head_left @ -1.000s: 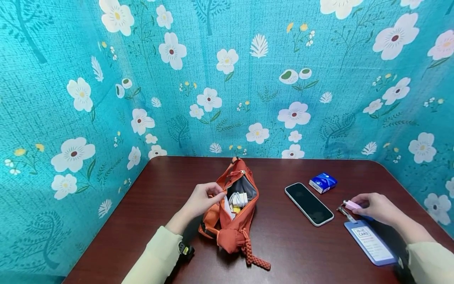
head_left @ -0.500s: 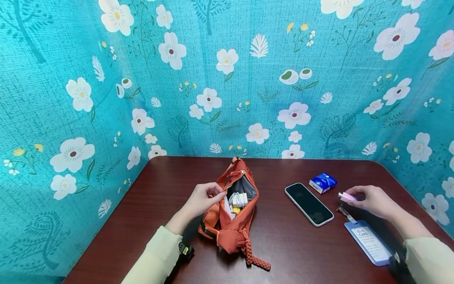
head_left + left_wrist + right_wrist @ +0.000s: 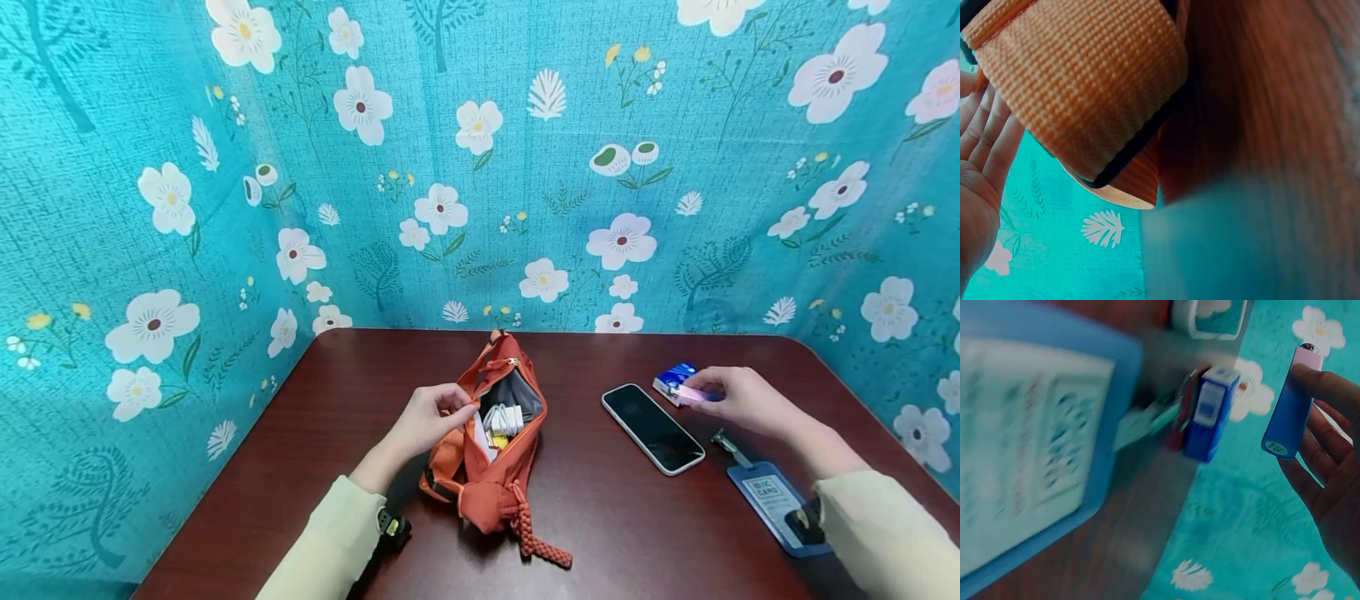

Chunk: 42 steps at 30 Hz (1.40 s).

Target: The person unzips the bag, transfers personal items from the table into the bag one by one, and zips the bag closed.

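Observation:
In the head view my left hand (image 3: 431, 421) pinches the left edge of the opening of a red-orange bag (image 3: 489, 506). The bag's zip is undone, and a white charger with its coiled cable (image 3: 506, 421) shows inside. The left wrist view has the bag's orange webbing strap (image 3: 1085, 87) in front of my left fingers (image 3: 991, 131). My right hand (image 3: 746, 402) holds a pink-and-blue lighter (image 3: 1294, 403) with a metal top between thumb and fingers, raised above the table. In the head view it partly covers a small blue box (image 3: 670, 383).
A phone (image 3: 652, 429) lies face up between the bag and my right hand. Below my right forearm is a blue ID card holder (image 3: 772, 500) with a metal clip, partly hidden by the wrist camera. A flowered teal cloth (image 3: 480, 250) hangs behind the table (image 3: 345, 375).
My right hand has lifted the lighter off from beside the card holder and moved it left and away, over to the blue box. The left hand and bag have stayed put.

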Each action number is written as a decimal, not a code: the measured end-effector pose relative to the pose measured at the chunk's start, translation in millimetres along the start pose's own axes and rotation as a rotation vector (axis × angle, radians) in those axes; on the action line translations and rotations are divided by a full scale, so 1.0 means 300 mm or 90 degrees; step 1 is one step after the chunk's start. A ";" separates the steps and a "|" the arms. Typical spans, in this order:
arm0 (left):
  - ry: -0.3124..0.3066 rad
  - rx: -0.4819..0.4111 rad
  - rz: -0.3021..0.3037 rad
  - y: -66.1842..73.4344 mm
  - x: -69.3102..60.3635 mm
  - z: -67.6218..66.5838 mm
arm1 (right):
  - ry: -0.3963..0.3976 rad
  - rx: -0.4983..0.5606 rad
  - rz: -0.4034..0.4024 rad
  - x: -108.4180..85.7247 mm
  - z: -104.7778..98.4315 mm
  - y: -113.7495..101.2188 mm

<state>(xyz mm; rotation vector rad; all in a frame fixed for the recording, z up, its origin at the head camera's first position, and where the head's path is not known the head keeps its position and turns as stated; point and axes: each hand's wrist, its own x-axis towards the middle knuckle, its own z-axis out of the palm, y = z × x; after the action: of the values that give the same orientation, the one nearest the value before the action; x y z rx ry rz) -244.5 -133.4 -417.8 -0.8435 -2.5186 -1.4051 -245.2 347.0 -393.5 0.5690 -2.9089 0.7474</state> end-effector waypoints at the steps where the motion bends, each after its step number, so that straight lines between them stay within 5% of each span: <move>1: 0.000 0.000 0.001 0.000 0.001 0.000 | 0.001 0.001 -0.007 0.009 0.004 -0.014; 26: -0.003 0.001 0.006 0.002 0.001 0.005 | -0.029 -0.021 -0.198 0.184 0.083 -0.346; 42: -0.004 -0.007 0.002 -0.001 -0.001 0.003 | -0.044 -0.007 -0.322 0.274 0.190 -0.508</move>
<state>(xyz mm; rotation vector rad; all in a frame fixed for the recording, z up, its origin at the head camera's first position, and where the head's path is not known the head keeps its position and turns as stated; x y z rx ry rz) -244.4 -132.8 -418.7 -0.8534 -2.5155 -1.4184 -263.9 168.6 -360.9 1.2799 -2.6358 0.6444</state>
